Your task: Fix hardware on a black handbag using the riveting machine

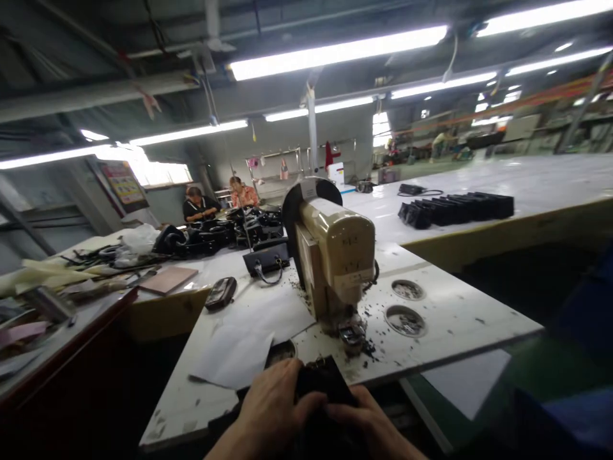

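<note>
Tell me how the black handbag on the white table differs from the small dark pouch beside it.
The handbag is boxy, while the pouch is a rounded oval. The handbag is clearly larger than the pouch. The handbag has looped handles hanging off its front, but the pouch shows none. Both are dark and rest on the white table.

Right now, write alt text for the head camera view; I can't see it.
Left hand and right hand grip a black piece at the edge of a white workbench, before a beige industrial machine. Black bags line a far table.
</note>
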`<move>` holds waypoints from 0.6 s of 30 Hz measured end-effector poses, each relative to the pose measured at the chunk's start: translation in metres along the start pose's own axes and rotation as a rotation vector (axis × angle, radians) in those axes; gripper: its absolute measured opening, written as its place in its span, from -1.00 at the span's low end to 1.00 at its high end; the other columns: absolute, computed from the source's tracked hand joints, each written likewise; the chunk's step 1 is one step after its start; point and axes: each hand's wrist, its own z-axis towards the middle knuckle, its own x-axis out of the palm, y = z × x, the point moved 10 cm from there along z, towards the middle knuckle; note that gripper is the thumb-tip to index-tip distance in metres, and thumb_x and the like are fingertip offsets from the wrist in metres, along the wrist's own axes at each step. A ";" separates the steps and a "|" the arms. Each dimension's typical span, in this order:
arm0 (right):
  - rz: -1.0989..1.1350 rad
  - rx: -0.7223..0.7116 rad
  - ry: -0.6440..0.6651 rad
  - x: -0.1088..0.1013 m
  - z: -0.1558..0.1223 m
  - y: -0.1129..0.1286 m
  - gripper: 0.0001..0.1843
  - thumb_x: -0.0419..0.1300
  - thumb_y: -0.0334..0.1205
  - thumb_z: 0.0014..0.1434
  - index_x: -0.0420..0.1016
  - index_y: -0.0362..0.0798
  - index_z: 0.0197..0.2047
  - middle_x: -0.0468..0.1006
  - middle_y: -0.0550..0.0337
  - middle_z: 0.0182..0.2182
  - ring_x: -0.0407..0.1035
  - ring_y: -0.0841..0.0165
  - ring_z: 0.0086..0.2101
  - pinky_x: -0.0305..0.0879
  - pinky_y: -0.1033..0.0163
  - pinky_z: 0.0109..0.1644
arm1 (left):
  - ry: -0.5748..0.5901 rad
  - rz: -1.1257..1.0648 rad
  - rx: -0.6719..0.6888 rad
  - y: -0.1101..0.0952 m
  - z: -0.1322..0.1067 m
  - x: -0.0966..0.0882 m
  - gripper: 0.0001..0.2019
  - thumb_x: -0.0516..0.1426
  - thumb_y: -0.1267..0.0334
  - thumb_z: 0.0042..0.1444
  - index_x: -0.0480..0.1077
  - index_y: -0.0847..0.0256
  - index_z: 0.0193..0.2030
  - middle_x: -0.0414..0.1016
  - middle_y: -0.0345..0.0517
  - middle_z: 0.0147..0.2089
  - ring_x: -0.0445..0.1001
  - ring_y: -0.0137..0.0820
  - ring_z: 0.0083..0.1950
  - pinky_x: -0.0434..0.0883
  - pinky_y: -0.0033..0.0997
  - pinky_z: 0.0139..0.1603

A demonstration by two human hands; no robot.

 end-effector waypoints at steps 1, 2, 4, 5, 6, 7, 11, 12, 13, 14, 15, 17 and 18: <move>0.037 0.014 -0.023 -0.005 0.002 0.000 -0.46 0.51 -0.04 -0.15 0.64 -0.12 -0.09 0.68 0.07 -0.26 0.53 0.07 -0.14 0.37 0.09 -0.04 | 0.020 -0.019 0.019 -0.002 0.006 0.002 -0.58 0.15 -0.06 0.24 0.43 0.19 0.10 0.59 0.10 0.11 0.51 0.00 0.17 0.40 -0.02 0.21; 0.061 0.026 -0.044 -0.010 0.005 0.000 -0.48 0.50 -0.07 -0.13 0.63 -0.13 -0.10 0.67 0.09 -0.29 0.53 0.11 -0.19 0.37 0.13 -0.09 | 0.044 -0.043 0.036 -0.003 0.013 0.004 -0.54 0.16 -0.05 0.24 0.40 0.19 0.16 0.57 0.11 0.15 0.50 -0.02 0.19 0.38 -0.03 0.23; 0.076 0.020 -0.054 -0.018 0.011 0.000 -0.55 0.49 -0.11 -0.09 0.64 -0.16 -0.15 0.64 0.13 -0.37 0.50 0.22 -0.33 0.33 0.21 -0.22 | 0.080 -0.096 0.053 -0.003 0.026 0.010 -0.44 0.19 -0.03 0.22 0.32 0.16 0.29 0.55 0.10 0.21 0.48 -0.05 0.23 0.37 -0.07 0.26; 0.080 0.004 -0.042 -0.019 0.014 0.001 -0.59 0.47 -0.13 -0.07 0.65 -0.18 -0.18 0.63 0.15 -0.41 0.47 0.27 -0.38 0.30 0.23 -0.27 | 0.087 -0.117 0.058 -0.003 0.032 0.012 -0.40 0.21 -0.02 0.21 0.29 0.14 0.33 0.54 0.08 0.23 0.48 -0.05 0.24 0.36 -0.08 0.27; 0.084 -0.007 -0.022 -0.020 0.016 0.002 -0.63 0.47 -0.14 -0.06 0.66 -0.20 -0.21 0.61 0.15 -0.44 0.44 0.30 -0.42 0.27 0.25 -0.30 | 0.088 -0.131 0.063 -0.003 0.037 0.014 -0.38 0.23 -0.02 0.19 0.28 0.12 0.35 0.54 0.06 0.24 0.47 -0.05 0.25 0.36 -0.07 0.28; 0.091 -0.015 -0.007 -0.020 0.018 0.002 -0.65 0.46 -0.15 -0.06 0.67 -0.21 -0.23 0.60 0.15 -0.45 0.42 0.32 -0.43 0.26 0.26 -0.31 | 0.083 -0.138 0.068 -0.004 0.041 0.016 -0.38 0.24 -0.01 0.18 0.29 0.09 0.35 0.54 0.04 0.24 0.47 -0.05 0.26 0.35 -0.06 0.29; 0.099 0.007 -0.046 -0.029 0.016 0.001 -0.68 0.48 -0.16 -0.07 0.69 -0.17 -0.25 0.60 0.16 -0.41 0.42 0.30 -0.38 0.29 0.27 -0.28 | 0.080 -0.125 0.068 -0.009 0.046 0.017 -0.43 0.24 -0.05 0.18 0.40 0.03 0.30 0.54 -0.01 0.26 0.47 -0.01 0.27 0.34 -0.03 0.30; 0.098 0.018 -0.047 -0.030 0.014 0.002 -0.68 0.47 -0.15 -0.06 0.68 -0.16 -0.25 0.59 0.16 -0.41 0.42 0.30 -0.37 0.29 0.28 -0.29 | 0.086 -0.113 0.063 -0.012 0.045 0.016 -0.44 0.23 -0.06 0.19 0.40 0.02 0.30 0.55 0.00 0.25 0.48 0.00 0.24 0.36 -0.03 0.28; 0.097 0.020 -0.039 -0.030 0.012 0.003 -0.68 0.47 -0.13 -0.05 0.68 -0.16 -0.26 0.58 0.17 -0.41 0.41 0.31 -0.38 0.28 0.28 -0.30 | 0.090 -0.096 0.062 -0.016 0.044 0.013 -0.44 0.22 -0.07 0.19 0.40 0.01 0.30 0.56 0.00 0.22 0.51 0.00 0.21 0.38 -0.03 0.24; 0.101 0.013 -0.029 -0.030 0.011 0.006 -0.68 0.47 -0.12 -0.05 0.68 -0.16 -0.26 0.57 0.18 -0.42 0.40 0.32 -0.39 0.27 0.29 -0.31 | 0.087 -0.073 0.063 -0.020 0.044 0.008 -0.45 0.22 -0.07 0.20 0.40 0.00 0.30 0.58 0.00 0.19 0.53 0.00 0.17 0.40 -0.02 0.20; 0.109 0.003 -0.022 -0.030 0.010 0.009 -0.67 0.47 -0.11 -0.04 0.68 -0.15 -0.24 0.57 0.18 -0.41 0.40 0.32 -0.39 0.27 0.29 -0.32 | 0.080 -0.047 0.071 -0.025 0.045 0.002 -0.46 0.21 -0.08 0.21 0.40 -0.02 0.30 0.59 -0.01 0.16 0.55 0.00 0.13 0.42 -0.02 0.16; 0.134 -0.021 -0.009 -0.030 0.012 0.017 -0.66 0.47 -0.11 -0.04 0.68 -0.15 -0.22 0.57 0.17 -0.40 0.40 0.32 -0.39 0.27 0.29 -0.33 | 0.067 0.000 0.097 -0.035 0.050 -0.010 -0.49 0.19 -0.09 0.22 0.42 -0.05 0.27 0.62 -0.05 0.09 0.58 0.00 0.07 0.44 -0.02 0.09; 0.148 -0.034 -0.008 -0.031 0.014 0.021 -0.65 0.47 -0.11 -0.03 0.67 -0.15 -0.21 0.58 0.17 -0.40 0.40 0.33 -0.39 0.27 0.29 -0.31 | 0.068 0.014 0.111 -0.040 0.055 -0.014 -0.51 0.19 -0.09 0.22 0.43 -0.06 0.25 0.62 -0.05 0.08 0.58 0.00 0.06 0.44 -0.02 0.06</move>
